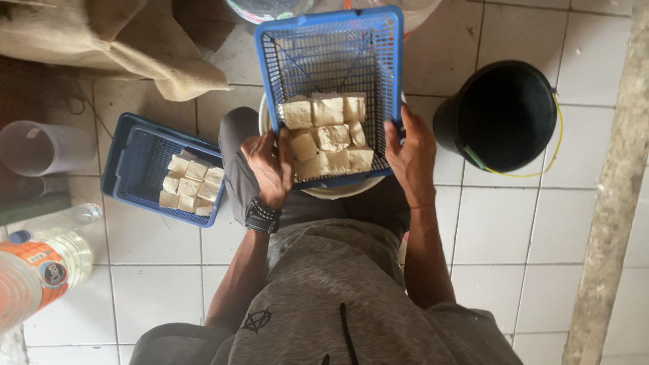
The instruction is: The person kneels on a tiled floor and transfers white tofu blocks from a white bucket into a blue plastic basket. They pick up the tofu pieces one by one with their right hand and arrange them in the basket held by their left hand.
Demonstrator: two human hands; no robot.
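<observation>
Two blue baskets. First basket: at 12 o'clock, tilted over a white bowl, holding pale cubes heaped at its near end. Left hand: fingers curled round the near left rim, watch on wrist. Right hand: closed on the right rim. Second basket: at 9 o'clock on tiled floor, with more cubes. Black bucket: at 2 o'clock. Oil bottle: at 8 o'clock
</observation>
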